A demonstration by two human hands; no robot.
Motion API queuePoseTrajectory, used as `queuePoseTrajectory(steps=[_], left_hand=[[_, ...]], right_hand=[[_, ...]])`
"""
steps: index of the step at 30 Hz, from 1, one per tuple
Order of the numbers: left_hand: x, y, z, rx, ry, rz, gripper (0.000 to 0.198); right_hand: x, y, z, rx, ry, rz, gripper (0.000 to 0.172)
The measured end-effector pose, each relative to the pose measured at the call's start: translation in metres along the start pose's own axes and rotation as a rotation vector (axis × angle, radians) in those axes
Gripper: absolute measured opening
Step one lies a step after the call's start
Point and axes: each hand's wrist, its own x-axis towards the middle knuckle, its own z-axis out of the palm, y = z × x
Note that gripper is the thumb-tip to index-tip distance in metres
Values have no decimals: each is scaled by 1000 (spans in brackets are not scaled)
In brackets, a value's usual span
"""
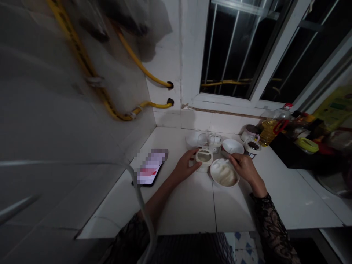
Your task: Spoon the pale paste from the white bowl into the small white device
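Observation:
My left hand (186,165) is wrapped round the side of a small white jar (204,160) that stands on the white counter (192,205). Beside it my right hand (245,168) rests at the right rim of a white bowl (224,173) holding a pale, dough-like mass; its fingers are curled, and whether they hold anything is not clear. Behind the two stand an empty white bowl (232,146) and a clear glass container (215,140).
A phone (150,170) lies face up on the counter to the left. At the back right stand small jars (252,146), a bottle of yellow oil (271,128) and a dark tray of packets. Yellow pipes run along the left wall; a barred window is behind.

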Motion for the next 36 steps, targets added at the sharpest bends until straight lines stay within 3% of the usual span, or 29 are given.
queuePoseTrajectory(steps=[5, 12, 16, 23, 36], left_hand=[[0, 1, 0, -2, 0, 12, 49], [-1, 1, -1, -4, -16, -4, 49], [0, 2, -1, -6, -10, -10, 48], [-1, 1, -1, -11, -8, -20, 48], [0, -2, 1, -9, -7, -13, 49]], right_hand=[[1, -3, 4, -56, -11, 22, 46], [0, -15, 7, 170, -225, -53, 47], [-2, -8, 8, 339, -262, 62, 51], [2, 0, 2, 586, -194, 293, 56], [8, 16, 2, 776, -179, 602, 53]])
